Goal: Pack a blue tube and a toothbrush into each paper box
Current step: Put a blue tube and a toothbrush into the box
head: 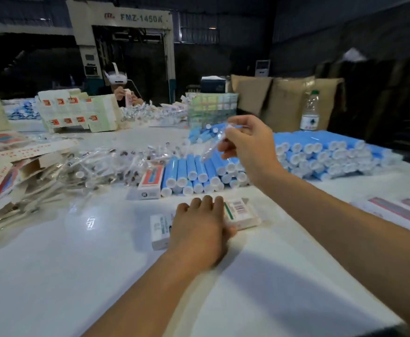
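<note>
- White table (53, 276) fills the lower view; both forearms reach out over it.
- Stacked blue tubes (332, 154) with white caps lie in a long bank at right; a smaller row of blue tubes (191, 171) sits just beyond the near box.
- Heap of clear-wrapped toothbrushes (96, 164) at centre left, beside flattened cartons (6, 176) at the left edge.
- Right hand (250, 144) raised above the tubes, fingers and thumb pinching one wrapped toothbrush (213, 144), tilted, lower end over the smaller row.
- Left hand (199, 227) lies palm-down on a paper box (241, 212) resting flat on the table; fingers straight, thumb at the box's near side.
- Another closed box (150, 182) lies against the tube row's left end.
- Water bottle (310, 111) stands upright behind the right bank.
- Person in a white headset (116, 77) across the table, holding something pale.
</note>
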Demonstrator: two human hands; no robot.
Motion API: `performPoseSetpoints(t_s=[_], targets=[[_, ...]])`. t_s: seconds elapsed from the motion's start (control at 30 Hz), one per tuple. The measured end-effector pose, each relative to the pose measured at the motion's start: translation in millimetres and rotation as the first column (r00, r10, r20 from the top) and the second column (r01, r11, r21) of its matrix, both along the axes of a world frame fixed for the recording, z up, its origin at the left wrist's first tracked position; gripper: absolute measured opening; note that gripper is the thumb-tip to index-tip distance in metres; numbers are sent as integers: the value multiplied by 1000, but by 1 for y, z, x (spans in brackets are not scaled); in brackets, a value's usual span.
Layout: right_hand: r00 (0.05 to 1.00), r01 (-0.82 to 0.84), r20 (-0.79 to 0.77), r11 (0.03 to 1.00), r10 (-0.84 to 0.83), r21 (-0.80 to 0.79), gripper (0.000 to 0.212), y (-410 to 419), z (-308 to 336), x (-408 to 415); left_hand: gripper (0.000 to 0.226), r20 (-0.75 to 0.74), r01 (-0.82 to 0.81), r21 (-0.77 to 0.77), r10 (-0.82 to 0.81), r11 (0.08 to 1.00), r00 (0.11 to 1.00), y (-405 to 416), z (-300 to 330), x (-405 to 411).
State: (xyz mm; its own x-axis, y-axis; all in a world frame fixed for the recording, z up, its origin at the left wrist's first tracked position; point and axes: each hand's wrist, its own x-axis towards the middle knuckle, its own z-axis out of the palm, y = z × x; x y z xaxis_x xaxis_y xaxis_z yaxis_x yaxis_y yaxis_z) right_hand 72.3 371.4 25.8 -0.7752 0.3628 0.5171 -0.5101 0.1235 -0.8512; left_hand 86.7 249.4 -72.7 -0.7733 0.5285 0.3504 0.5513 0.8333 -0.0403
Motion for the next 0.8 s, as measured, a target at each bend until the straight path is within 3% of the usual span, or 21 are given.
performPoseSetpoints(t_s=[0.1, 0.2, 0.5, 0.8], targets=[[988, 130, 115, 956, -103, -262, 16, 51, -37, 27, 57, -59, 19, 56, -16, 998, 998, -1, 2, 0], [964, 201, 239, 909, -117, -366, 15, 73, -67, 38, 64, -67, -10, 83, 16, 996, 998, 0, -1, -4], [940, 296, 250, 919, -232, -260, 11, 64, -73, 40, 68, -113, -98, 170, 118, 981, 987, -3, -1, -5], [945, 263, 221, 961, -239, -84, 15, 38, -86, 40, 63, -127, -30, 151, 50, 988, 991, 2, 0, 2]])
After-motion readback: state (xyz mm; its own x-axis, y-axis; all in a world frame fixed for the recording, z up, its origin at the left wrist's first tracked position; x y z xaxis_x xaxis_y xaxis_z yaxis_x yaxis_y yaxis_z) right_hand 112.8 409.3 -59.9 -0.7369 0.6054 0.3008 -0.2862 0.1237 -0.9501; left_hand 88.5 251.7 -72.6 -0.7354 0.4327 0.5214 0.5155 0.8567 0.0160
